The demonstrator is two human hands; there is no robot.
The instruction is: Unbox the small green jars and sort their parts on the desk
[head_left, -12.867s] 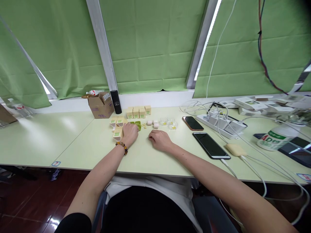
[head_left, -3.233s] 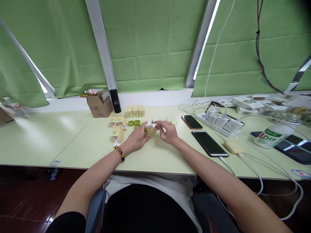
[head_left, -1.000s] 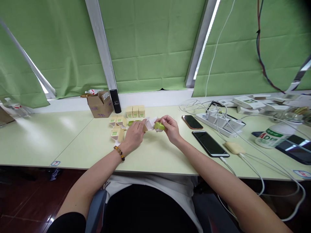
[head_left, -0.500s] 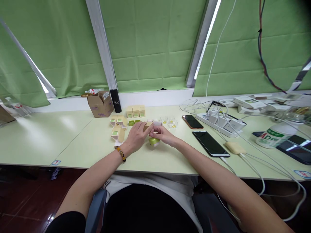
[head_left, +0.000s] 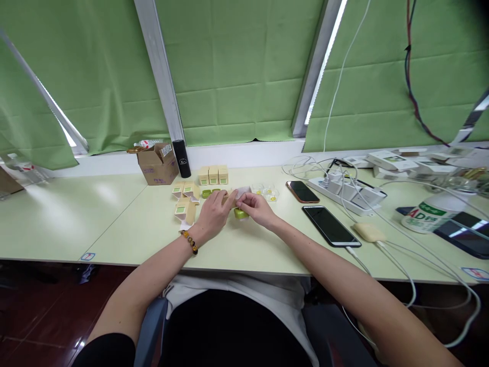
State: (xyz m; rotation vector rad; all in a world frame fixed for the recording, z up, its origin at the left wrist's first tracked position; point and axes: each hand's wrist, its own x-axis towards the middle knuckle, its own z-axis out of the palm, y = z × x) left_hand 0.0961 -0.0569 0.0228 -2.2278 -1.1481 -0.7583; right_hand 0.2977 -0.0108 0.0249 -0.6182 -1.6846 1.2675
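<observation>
The right hand [head_left: 255, 206] pinches the green case [head_left: 240, 213] at 5 o'clock from the pale carton [head_left: 229, 193] the left hand [head_left: 214, 210] seems to grip, apparently handling the 2 together, which next calls for steady fingertips.

Both bare forearms [head_left: 155, 285] slant inward, the left hand [head_left: 213, 212] and right hand [head_left: 257, 209] close together, fingers [head_left: 247, 200] bent.

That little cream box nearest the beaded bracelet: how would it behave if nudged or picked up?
The cream box probably feels light, being small and apparently folded card. Its flat sides suggest sliding rather than rolling. The white flap sticking out looks thin, so it may bend easily if gripped.
</observation>
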